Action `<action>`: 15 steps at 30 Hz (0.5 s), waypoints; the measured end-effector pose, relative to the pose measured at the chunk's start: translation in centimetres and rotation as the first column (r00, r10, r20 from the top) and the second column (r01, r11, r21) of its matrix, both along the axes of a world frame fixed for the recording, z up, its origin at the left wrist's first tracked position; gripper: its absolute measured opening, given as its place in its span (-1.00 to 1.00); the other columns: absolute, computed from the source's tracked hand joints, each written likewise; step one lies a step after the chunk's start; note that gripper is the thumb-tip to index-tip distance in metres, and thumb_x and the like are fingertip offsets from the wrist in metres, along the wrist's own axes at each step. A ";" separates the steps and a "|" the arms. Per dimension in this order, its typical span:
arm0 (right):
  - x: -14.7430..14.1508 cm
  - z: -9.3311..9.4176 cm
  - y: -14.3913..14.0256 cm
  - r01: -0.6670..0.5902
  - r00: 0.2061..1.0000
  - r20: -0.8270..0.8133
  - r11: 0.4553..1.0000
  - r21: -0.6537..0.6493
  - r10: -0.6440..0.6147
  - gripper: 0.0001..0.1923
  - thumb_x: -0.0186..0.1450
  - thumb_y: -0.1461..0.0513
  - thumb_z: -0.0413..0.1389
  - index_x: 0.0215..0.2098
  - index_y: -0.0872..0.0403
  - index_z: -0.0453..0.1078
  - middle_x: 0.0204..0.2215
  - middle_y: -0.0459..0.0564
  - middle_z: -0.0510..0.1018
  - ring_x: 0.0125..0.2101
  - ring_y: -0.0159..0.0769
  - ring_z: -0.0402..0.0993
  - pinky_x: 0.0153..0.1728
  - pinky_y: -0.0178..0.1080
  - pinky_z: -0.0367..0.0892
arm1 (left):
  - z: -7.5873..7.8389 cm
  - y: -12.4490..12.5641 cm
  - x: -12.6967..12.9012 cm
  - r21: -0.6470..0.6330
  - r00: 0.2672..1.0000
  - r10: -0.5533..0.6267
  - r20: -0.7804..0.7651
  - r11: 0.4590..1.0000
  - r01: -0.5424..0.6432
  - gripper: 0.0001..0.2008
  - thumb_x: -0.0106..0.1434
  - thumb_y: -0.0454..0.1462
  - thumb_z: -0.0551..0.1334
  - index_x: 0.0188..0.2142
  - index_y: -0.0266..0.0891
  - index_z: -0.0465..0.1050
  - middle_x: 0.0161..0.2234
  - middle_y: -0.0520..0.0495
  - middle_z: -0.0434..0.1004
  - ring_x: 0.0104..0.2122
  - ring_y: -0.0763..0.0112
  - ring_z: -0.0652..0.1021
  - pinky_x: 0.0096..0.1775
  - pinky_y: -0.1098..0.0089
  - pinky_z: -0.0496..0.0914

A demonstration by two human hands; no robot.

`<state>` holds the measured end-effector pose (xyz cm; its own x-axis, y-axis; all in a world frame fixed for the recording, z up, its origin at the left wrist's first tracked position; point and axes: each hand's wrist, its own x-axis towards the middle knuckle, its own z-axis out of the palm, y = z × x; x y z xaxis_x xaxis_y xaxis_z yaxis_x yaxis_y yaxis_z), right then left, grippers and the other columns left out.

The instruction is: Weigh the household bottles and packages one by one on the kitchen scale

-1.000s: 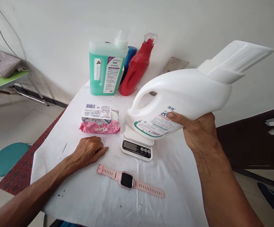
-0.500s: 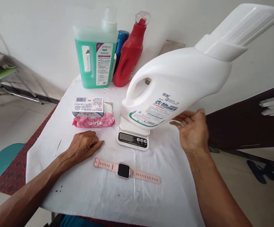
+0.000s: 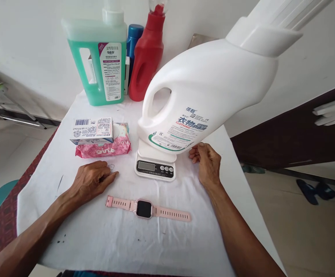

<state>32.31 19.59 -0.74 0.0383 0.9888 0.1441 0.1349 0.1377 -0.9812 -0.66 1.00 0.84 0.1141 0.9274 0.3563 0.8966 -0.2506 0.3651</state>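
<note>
Behind our smooth white jug (image 3: 205, 88) on the scale (image 3: 156, 169) stands a translucent green bottle (image 3: 111, 73); in front of that, a carton (image 3: 92, 130) tops a crinkly packet (image 3: 106, 150). Our left hand (image 3: 91, 179) lies on creased cloth (image 3: 144, 246), our right hand (image 3: 209, 165) beside the jug's base, both with fingers curled together.

A white bottle (image 3: 210, 82) rests on a scale (image 3: 156, 169) between the hands (image 3: 94, 178) (image 3: 208, 164).

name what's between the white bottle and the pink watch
In the head view, the front of the white scale, with its display and buttons, then a strip of white cloth.
</note>
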 end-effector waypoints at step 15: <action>0.0 -0.3 0.1 0.007 0.999 0.041 1.000 -0.009 -0.007 -0.59 0.32 -0.10 0.27 -0.42 0.05 0.48 -0.52 -0.12 0.49 -0.53 -0.42 0.33 -0.52 -0.35 0.23 | 0.0 0.0 -0.1 -0.002 1.000 -0.018 0.004 1.000 0.018 -0.53 0.45 -0.21 0.19 -0.61 -0.23 0.22 -0.58 0.08 0.23 -0.59 0.53 0.24 -0.50 0.38 0.05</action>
<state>32.30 19.67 -1.05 0.0396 0.9898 0.1366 0.1764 0.1276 -0.9760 -0.73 0.96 0.85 0.1295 0.9258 0.3552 0.8906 -0.2661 0.3689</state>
